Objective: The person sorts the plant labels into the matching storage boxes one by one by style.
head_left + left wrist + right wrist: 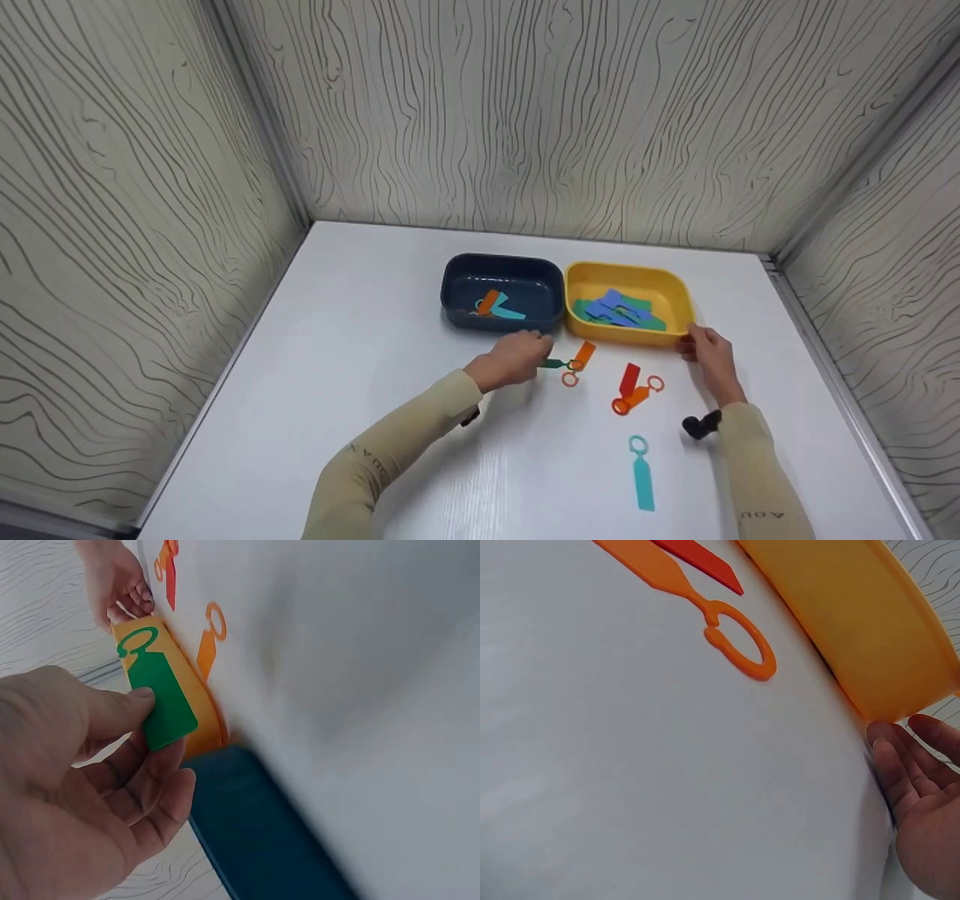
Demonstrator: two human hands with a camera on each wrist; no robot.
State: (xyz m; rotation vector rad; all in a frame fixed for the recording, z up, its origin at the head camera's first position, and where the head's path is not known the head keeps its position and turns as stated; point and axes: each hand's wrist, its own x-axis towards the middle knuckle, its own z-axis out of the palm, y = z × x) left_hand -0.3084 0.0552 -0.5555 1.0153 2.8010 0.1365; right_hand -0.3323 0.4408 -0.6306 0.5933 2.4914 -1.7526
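My left hand (516,357) pinches a green plastic tag with a ring loop (161,697) between thumb and fingers, just in front of the dark blue bin (501,324). At the front right corner of the yellow bin (630,334), my right hand (711,360) touches the bin with its fingertips, the fingers only loosely bent. Under the green tag's ring, in the head view, lies an orange tag (584,353). Blue and green tags (613,307) fill part of the yellow bin. Inside the dark blue bin are orange and turquoise tags (489,301).
A red tag (629,380) and another orange tag (637,397) overlap on the white table (360,315). Closer to me lies a turquoise tag (643,480). Both bins stand side by side, with wood-patterned walls (480,112) behind and at both sides.
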